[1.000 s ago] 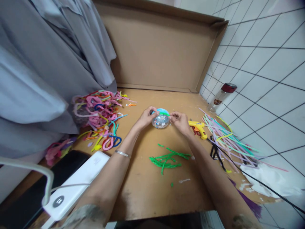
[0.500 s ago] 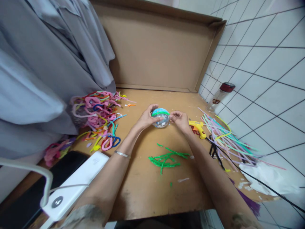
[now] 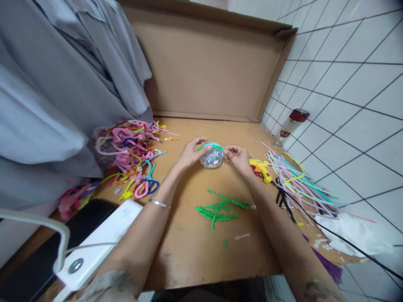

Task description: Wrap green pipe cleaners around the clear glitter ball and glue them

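Observation:
A clear round ball (image 3: 213, 160) with a light-blue top and pale bits inside it sits over the middle of the table. Across its upper part runs a short green pipe cleaner (image 3: 217, 147). My left hand (image 3: 190, 152) grips the ball's left side, its thumb pressing on the green piece and its fingers reaching behind. At the right end of the green piece, my right hand (image 3: 237, 157) pinches it between thumb and fingertips. Nearer to me lies a small pile of cut green pipe cleaners (image 3: 217, 213).
A yellow glue gun (image 3: 260, 169) lies right of my right hand, its black cord trailing rightward. Loose pastel pipe cleaners (image 3: 304, 184) and a glass bottle (image 3: 290, 128) are by the tiled wall. Tangled pink pipe cleaners (image 3: 126, 144) and a white power bank (image 3: 103, 243) lie left.
My left thumb has moved up from the ball's front onto the green pipe cleaner. The ball's blue top shows less now. My right hand keeps its pinch, nearly unmoved.

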`<state>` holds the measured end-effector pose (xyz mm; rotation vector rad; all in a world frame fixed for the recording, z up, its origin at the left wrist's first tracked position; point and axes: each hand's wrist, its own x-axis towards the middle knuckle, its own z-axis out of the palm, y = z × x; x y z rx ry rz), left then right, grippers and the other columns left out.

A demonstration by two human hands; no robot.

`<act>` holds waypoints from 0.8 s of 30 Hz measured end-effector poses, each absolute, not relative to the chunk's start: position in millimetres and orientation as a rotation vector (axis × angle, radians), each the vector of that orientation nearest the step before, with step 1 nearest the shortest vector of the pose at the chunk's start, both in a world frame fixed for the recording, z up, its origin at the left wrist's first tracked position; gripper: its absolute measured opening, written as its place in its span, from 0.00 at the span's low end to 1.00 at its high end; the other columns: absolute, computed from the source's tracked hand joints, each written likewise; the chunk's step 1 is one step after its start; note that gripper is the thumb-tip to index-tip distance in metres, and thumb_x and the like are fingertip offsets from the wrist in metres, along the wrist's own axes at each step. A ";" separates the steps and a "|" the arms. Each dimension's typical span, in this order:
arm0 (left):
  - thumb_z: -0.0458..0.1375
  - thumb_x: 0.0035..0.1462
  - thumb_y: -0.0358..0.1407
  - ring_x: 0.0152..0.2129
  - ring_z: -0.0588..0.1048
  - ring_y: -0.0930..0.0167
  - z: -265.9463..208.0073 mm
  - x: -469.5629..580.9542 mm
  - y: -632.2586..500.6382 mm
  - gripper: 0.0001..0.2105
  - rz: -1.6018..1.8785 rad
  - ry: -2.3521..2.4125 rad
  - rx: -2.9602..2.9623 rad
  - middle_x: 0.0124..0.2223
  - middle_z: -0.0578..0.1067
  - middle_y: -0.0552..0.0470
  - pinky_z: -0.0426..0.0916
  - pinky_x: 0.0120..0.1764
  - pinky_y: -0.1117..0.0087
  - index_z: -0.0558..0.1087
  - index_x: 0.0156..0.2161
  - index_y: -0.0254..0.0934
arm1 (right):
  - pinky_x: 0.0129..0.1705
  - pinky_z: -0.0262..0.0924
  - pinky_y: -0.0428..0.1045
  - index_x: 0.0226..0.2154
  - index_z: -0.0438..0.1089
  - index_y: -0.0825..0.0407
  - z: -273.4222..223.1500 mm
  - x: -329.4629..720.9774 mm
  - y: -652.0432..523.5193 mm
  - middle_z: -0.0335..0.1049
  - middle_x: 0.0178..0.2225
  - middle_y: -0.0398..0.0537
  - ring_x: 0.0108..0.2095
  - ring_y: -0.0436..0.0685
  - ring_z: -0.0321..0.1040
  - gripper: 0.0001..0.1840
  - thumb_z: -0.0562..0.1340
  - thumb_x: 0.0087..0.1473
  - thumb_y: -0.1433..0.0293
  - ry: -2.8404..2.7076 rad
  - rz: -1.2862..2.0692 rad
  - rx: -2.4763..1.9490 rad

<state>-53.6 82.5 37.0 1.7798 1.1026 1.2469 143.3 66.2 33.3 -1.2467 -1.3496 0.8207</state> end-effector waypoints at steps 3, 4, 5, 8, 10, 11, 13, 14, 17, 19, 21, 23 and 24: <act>0.54 0.58 0.48 0.48 0.73 0.62 49.4 -56.7 76.9 0.19 1.261 1.200 1.882 0.48 0.78 0.44 0.65 0.54 0.61 0.74 0.44 0.34 | 0.27 0.58 0.46 0.24 0.71 0.53 37.5 145.0 64.0 0.69 0.20 0.42 0.21 0.49 0.62 0.09 0.63 0.41 0.64 -1.409 0.791 -1.259; 0.52 0.59 0.47 0.47 0.74 0.62 54.6 -57.5 74.4 0.19 1.270 1.241 1.915 0.47 0.78 0.44 0.65 0.53 0.61 0.74 0.43 0.34 | 0.27 0.58 0.46 0.24 0.71 0.53 39.4 145.7 63.0 0.69 0.20 0.42 0.21 0.49 0.62 0.09 0.63 0.41 0.64 -1.435 0.781 -1.260; 0.51 0.60 0.47 0.45 0.74 0.62 60.3 -58.1 71.5 0.18 1.272 1.283 1.957 0.46 0.78 0.44 0.65 0.53 0.61 0.74 0.44 0.34 | 0.28 0.57 0.46 0.24 0.72 0.54 41.6 146.4 61.7 0.69 0.21 0.42 0.21 0.49 0.62 0.08 0.62 0.42 0.65 -1.464 0.772 -1.259; 0.54 0.59 0.43 0.47 0.73 0.62 78.7 -57.1 59.3 0.15 1.272 1.439 2.133 0.48 0.78 0.44 0.63 0.55 0.59 0.75 0.44 0.36 | 0.29 0.55 0.46 0.24 0.72 0.54 49.4 148.7 57.3 0.69 0.21 0.42 0.22 0.49 0.62 0.07 0.61 0.43 0.67 -1.580 0.721 -1.251; 0.55 0.59 0.41 0.48 0.72 0.60 89.4 -53.8 49.0 0.14 1.240 1.532 2.247 0.48 0.78 0.44 0.61 0.55 0.57 0.75 0.45 0.36 | 0.29 0.54 0.46 0.24 0.73 0.54 55.3 150.6 54.0 0.69 0.21 0.42 0.23 0.49 0.62 0.07 0.61 0.44 0.68 -1.677 0.655 -1.245; 0.55 0.59 0.42 0.48 0.72 0.59 93.4 -51.4 43.8 0.14 1.211 1.575 2.296 0.48 0.78 0.44 0.60 0.55 0.55 0.75 0.45 0.37 | 0.29 0.53 0.46 0.24 0.73 0.54 58.4 151.7 52.3 0.69 0.21 0.42 0.24 0.49 0.61 0.06 0.61 0.45 0.68 -1.725 0.618 -1.238; 0.55 0.59 0.42 0.47 0.72 0.59 97.5 -45.3 34.4 0.14 1.164 1.606 2.363 0.47 0.78 0.43 0.60 0.54 0.55 0.76 0.45 0.37 | 0.30 0.52 0.46 0.25 0.73 0.53 64.2 153.8 49.1 0.69 0.22 0.41 0.24 0.49 0.61 0.06 0.61 0.46 0.69 -1.807 0.559 -1.219; 0.55 0.59 0.42 0.46 0.72 0.59 97.4 -41.7 30.8 0.14 1.139 1.585 2.373 0.46 0.78 0.43 0.61 0.52 0.56 0.76 0.45 0.37 | 0.30 0.52 0.46 0.25 0.73 0.54 66.9 154.8 47.7 0.68 0.21 0.41 0.24 0.49 0.60 0.06 0.61 0.46 0.69 -1.846 0.547 -1.209; 0.53 0.60 0.40 0.36 0.74 0.64 89.2 -30.2 25.0 0.13 1.035 1.403 2.295 0.39 0.80 0.45 0.65 0.42 0.65 0.77 0.42 0.35 | 0.29 0.50 0.46 0.26 0.73 0.54 73.4 157.5 44.6 0.67 0.20 0.40 0.23 0.48 0.58 0.06 0.60 0.47 0.70 -1.953 0.562 -1.172; 0.53 0.59 0.38 0.30 0.73 0.68 79.6 -23.1 24.0 0.12 0.997 1.312 2.224 0.33 0.79 0.47 0.63 0.37 0.69 0.78 0.37 0.35 | 0.29 0.49 0.45 0.25 0.73 0.54 75.7 159.3 44.0 0.66 0.20 0.39 0.23 0.47 0.57 0.06 0.61 0.47 0.70 -2.001 0.586 -1.142; 0.54 0.57 0.36 0.24 0.69 0.72 68.4 -17.3 23.4 0.11 1.066 1.273 2.124 0.27 0.76 0.51 0.61 0.33 0.71 0.77 0.31 0.35 | 0.29 0.49 0.45 0.25 0.73 0.54 76.1 161.1 44.4 0.66 0.20 0.39 0.23 0.47 0.56 0.05 0.61 0.46 0.71 -2.012 0.630 -1.116; 0.56 0.55 0.37 0.20 0.66 0.74 55.8 -12.1 21.4 0.10 1.168 1.188 1.943 0.23 0.73 0.53 0.59 0.29 0.73 0.75 0.26 0.35 | 0.28 0.49 0.45 0.25 0.73 0.54 74.2 162.7 44.8 0.65 0.19 0.38 0.23 0.47 0.56 0.04 0.62 0.44 0.70 -1.988 0.728 -1.090; 0.57 0.54 0.37 0.19 0.64 0.75 48.9 -9.5 19.8 0.11 1.219 1.155 1.811 0.21 0.71 0.54 0.58 0.27 0.74 0.73 0.24 0.35 | 0.28 0.50 0.45 0.25 0.73 0.54 72.3 163.1 44.7 0.65 0.19 0.38 0.23 0.47 0.57 0.04 0.63 0.43 0.70 -1.958 0.797 -1.073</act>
